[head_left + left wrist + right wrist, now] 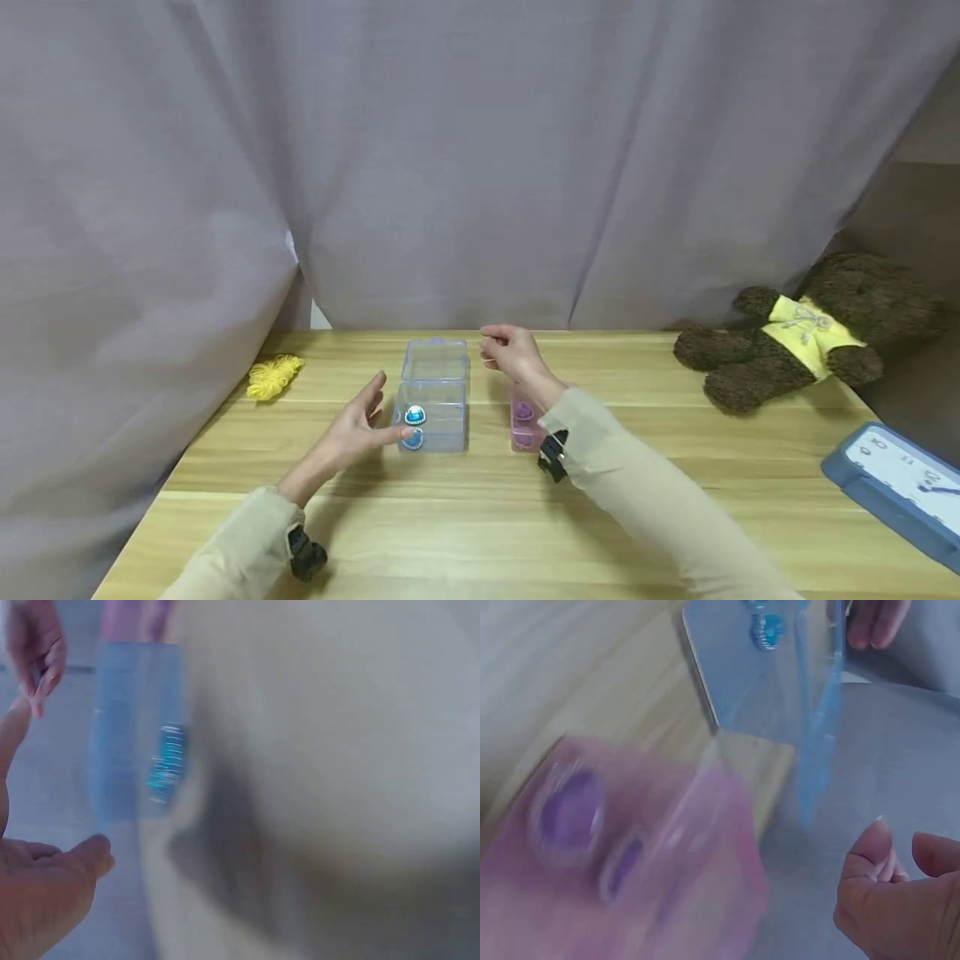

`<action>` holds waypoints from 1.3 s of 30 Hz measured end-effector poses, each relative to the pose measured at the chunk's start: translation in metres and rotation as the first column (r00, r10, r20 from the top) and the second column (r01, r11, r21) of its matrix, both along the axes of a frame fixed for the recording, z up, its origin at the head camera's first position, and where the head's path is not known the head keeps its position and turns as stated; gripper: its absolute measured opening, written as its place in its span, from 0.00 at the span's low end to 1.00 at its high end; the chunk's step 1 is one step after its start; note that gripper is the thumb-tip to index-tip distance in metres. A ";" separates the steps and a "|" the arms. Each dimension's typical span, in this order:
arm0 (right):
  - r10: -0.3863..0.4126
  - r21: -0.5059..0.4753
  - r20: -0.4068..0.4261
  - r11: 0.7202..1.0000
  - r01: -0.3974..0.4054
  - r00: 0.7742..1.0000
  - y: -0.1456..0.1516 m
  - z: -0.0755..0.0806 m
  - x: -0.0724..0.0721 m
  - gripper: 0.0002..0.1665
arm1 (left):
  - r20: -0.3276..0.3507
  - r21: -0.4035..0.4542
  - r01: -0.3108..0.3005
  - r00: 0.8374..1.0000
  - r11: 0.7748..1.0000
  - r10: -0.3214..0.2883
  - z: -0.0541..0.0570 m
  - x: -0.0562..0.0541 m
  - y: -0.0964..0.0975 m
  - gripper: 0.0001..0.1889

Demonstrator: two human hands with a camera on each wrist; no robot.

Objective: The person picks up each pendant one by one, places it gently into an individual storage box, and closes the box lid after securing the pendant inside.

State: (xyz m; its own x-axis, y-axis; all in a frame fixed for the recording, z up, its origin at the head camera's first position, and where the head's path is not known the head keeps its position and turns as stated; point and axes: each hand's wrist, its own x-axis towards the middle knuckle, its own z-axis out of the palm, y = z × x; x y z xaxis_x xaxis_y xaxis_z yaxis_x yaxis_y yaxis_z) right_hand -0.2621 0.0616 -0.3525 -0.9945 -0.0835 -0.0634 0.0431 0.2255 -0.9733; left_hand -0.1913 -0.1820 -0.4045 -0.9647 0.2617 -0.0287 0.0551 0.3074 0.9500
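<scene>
A clear bluish plastic box (446,437) stands on the table with its lid (435,361) raised at the back. Two blue gem-like pieces (415,415) with pale beaded rims show at its left side. My left hand (354,432) is beside that box, fingers spread and thumb reaching over its front left corner. Farther back, my right hand (513,354) hovers with loosely curled fingers; in the right wrist view a gap shows between thumb and finger, and I see nothing held. Below it, partly hidden by the wrist, is a pink translucent box (727,900) with purple gem-like pieces (574,814).
A yellow yarn bundle (274,377) lies at the table's left edge. At the right are a brown teddy bear (810,333) in a yellow shirt and a blue-framed clock (877,500). A grey curtain (465,167) hangs behind the wooden table (450,533).
</scene>
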 end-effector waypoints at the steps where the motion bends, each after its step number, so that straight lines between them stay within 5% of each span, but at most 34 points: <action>1: -0.001 0.005 0.001 1.000 0.001 1.000 -0.005 -0.004 -0.005 0.21 | 0.021 0.000 0.016 1.000 1.000 -0.016 -0.005 0.001 -0.002 0.55; 2: -0.008 0.017 0.002 1.000 0.008 1.000 -0.010 -0.009 -0.009 0.22 | 0.036 0.010 0.029 0.999 1.000 -0.029 -0.011 0.001 -0.003 0.55; 6: -0.048 0.050 -0.036 0.998 0.050 0.998 -0.019 -0.082 -0.063 0.22 | 0.045 0.082 0.027 0.999 0.996 -0.031 -0.026 0.001 0.001 0.51; 9: -0.112 0.126 0.031 0.986 0.107 0.993 -0.030 -0.103 -0.081 0.24 | 0.038 0.115 -0.010 0.999 0.993 0.006 -0.031 0.002 0.004 0.47; 12: -0.154 0.185 0.123 0.974 0.129 0.980 -0.041 -0.040 -0.031 0.25 | 0.018 0.116 -0.045 0.999 0.992 0.044 -0.032 0.003 0.009 0.44; 16: -0.164 0.152 0.076 0.977 0.151 0.983 -0.045 -0.009 -0.007 0.23 | -0.003 0.107 -0.064 0.998 0.992 0.065 -0.034 0.003 0.010 0.42; 20: -0.132 0.087 0.021 0.988 0.129 0.991 -0.041 -0.020 -0.012 0.19 | -0.012 0.092 -0.066 0.998 0.994 0.067 -0.034 0.003 0.010 0.42; 28: -0.048 -0.105 0.047 0.993 0.052 0.998 -0.038 -0.020 0.033 0.21 | 0.008 0.099 -0.058 0.998 0.993 0.058 -0.032 0.000 0.007 0.41; 33: 0.025 -0.044 0.035 0.999 -0.023 0.999 -0.036 -0.035 0.057 0.26 | -0.003 0.066 -0.075 0.997 0.995 0.075 -0.032 -0.001 0.005 0.40; 39: 0.075 0.073 0.000 0.994 -0.075 0.997 -0.031 -0.049 0.067 0.33 | 0.006 0.059 -0.070 0.998 0.996 0.070 -0.033 0.002 0.005 0.39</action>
